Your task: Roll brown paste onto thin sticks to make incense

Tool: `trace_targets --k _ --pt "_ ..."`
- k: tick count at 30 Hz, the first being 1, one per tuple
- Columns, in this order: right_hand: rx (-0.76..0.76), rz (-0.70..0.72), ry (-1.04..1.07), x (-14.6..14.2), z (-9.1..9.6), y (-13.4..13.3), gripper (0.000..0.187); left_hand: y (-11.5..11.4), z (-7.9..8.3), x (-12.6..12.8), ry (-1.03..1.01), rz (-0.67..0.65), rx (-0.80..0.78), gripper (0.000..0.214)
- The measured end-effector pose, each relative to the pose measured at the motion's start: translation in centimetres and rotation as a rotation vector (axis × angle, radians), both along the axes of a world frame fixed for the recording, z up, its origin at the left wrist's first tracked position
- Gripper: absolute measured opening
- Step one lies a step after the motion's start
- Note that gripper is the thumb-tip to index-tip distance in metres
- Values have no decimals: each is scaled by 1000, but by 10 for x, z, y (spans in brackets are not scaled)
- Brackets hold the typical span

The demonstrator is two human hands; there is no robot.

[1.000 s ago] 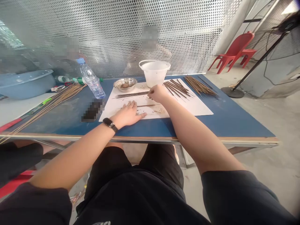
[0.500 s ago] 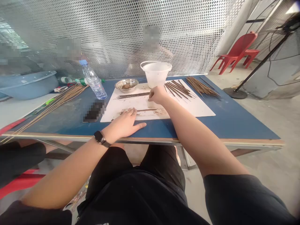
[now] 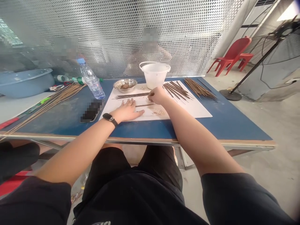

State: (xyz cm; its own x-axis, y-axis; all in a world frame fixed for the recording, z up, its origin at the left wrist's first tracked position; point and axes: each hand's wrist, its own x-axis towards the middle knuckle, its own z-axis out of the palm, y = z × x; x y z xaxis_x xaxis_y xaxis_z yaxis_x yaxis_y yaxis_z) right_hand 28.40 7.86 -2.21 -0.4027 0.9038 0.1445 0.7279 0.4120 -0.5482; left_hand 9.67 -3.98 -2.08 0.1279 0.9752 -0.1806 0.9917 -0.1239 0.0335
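No readable text (water bottle label (image 3: 93, 85) too small)

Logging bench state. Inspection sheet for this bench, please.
Surface: blue table under a white sheet, scraps on the sheet.
Job's things: brown sticks in rows on the sheet and beside it.
Clutter: steel bowl, white bucket, water bottle, blurred phone.
Grips: left hand flat on the sheet, open; right hand fingertips down by the sticks.
Cables: black cord by the floor fan.
Surroundings: perforated metal screen, red chair.
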Motion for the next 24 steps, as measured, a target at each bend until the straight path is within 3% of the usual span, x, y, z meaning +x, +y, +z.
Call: trace_targets --k 3,6,11,14,20,24 --pt "-57 -24 104 3 4 -4 8 -14 1 0 14 -23 -8 109" --pt "-75 -48 164 4 8 -9 3 -44 2 4 31 -43 28 109" --pt "2 -57 123 0 8 -8 19 -80 1 11 34 -27 66 105" --pt "52 -59 63 -2 5 -4 16 -69 -3 9 26 -11 84 103" --pt "16 -57 38 2 6 -2 17 -8 -4 -6 12 66 35 106" --pt "29 -90 24 4 11 -6 13 11 -2 -12 11 76 -1 110"
